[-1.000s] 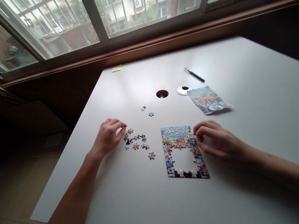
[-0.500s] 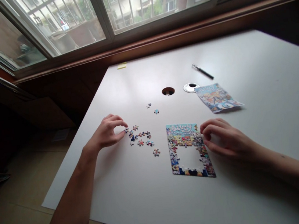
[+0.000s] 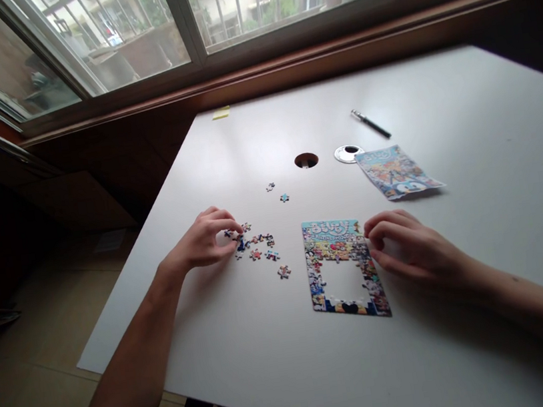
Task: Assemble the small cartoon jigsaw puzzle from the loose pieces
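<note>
My left hand point(image 3: 208, 238) is over the left edge of a cluster of loose puzzle pieces point(image 3: 256, 254), thumb and fingers apart, fingertips at the pieces; nothing is seen held. The partly assembled puzzle point(image 3: 313, 258) lies flat, with a rectangular gap in its middle showing white table. At its right edge rests my right hand point(image 3: 409, 248), its fingers curled and closed; whether they pinch something is too small to tell. Two loose pieces point(image 3: 284, 197) lie apart, behind the cluster.
On the white table point(image 3: 250, 341), a creased picture sheet point(image 3: 396, 172) lies behind my right hand, overlapping a metal ring cover point(image 3: 345, 154). A round hole point(image 3: 306, 160), a black pen point(image 3: 371, 124) and a yellow sticker point(image 3: 221, 113) are farther back. Windows stand beyond.
My left hand has moved a little to the right, farther over the piece cluster. My right hand stays at the puzzle's right edge. The view has shifted slightly.
</note>
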### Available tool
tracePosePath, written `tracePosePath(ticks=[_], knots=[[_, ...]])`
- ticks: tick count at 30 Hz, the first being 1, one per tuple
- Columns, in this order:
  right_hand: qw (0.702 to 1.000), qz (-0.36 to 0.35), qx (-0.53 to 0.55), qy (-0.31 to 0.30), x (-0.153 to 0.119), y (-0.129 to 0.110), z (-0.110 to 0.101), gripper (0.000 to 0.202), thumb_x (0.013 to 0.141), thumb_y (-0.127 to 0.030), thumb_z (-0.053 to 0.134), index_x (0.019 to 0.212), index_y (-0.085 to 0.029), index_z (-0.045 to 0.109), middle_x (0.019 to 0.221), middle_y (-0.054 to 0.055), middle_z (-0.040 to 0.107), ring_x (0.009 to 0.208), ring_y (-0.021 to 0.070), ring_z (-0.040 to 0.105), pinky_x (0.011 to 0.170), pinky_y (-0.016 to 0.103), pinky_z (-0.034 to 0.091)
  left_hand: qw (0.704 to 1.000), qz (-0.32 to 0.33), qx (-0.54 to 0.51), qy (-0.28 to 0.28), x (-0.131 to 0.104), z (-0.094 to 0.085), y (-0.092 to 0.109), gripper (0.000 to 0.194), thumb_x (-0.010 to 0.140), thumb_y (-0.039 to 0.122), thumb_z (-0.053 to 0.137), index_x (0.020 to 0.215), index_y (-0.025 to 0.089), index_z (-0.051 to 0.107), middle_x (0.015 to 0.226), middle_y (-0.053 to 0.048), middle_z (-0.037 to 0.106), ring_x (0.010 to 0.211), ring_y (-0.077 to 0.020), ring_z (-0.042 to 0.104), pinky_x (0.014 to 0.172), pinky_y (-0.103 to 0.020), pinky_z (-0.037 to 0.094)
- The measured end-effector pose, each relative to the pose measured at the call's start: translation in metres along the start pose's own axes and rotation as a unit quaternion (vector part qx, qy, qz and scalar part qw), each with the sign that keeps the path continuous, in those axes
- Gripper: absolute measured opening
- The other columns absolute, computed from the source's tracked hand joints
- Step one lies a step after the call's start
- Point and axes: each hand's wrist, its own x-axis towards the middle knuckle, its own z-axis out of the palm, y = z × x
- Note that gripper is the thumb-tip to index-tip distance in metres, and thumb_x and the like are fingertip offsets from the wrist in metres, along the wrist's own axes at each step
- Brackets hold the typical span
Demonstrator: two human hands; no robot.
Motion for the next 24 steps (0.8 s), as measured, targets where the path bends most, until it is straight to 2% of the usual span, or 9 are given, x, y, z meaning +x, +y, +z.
tracePosePath(ticks=[5, 20, 24], knots=[[1.000, -0.008, 0.001, -0.004, 0.001, 0.001, 0.001, 0.014, 0.085, -0.015, 0.059, 0.084, -0.024, 0.047, 0.098, 0.007, 0.057, 0.094, 0.0241, 0.054, 0.082, 0.040, 0.045, 1.000, 0.018, -0.003, -0.003, 0.003, 0.007, 0.009, 0.010, 0.081, 0.030, 0.070, 0.087, 0.023, 0.073, 0.095, -0.004, 0.068, 0.095, -0.0209, 0.057, 0.089, -0.036, 0.045], [1.000, -0.012, -0.002, -0.004, 0.000, 0.002, 0.000, 0.014, 0.085, -0.016, 0.060, 0.085, -0.023, 0.048, 0.099, 0.008, 0.056, 0.095, 0.0254, 0.053, 0.081, 0.041, 0.045, 0.998, 0.030, 0.000, 0.047, 0.004, 0.015, -0.002, 0.013, 0.089, 0.023, 0.064, 0.097, 0.025, 0.074, 0.093, -0.004, 0.072, 0.090, -0.0188, 0.061, 0.084, -0.035, 0.046], [1.000, -0.014, 0.001, -0.005, 0.000, 0.002, 0.000, 0.014, 0.085, -0.016, 0.060, 0.085, -0.023, 0.048, 0.098, 0.008, 0.056, 0.093, 0.0248, 0.053, 0.081, 0.041, 0.045, 0.998, 0.032, 0.000, 0.051, 0.003, 0.010, 0.002, 0.011, 0.087, 0.020, 0.063, 0.090, 0.023, 0.073, 0.091, -0.003, 0.072, 0.090, -0.0189, 0.061, 0.084, -0.034, 0.046]])
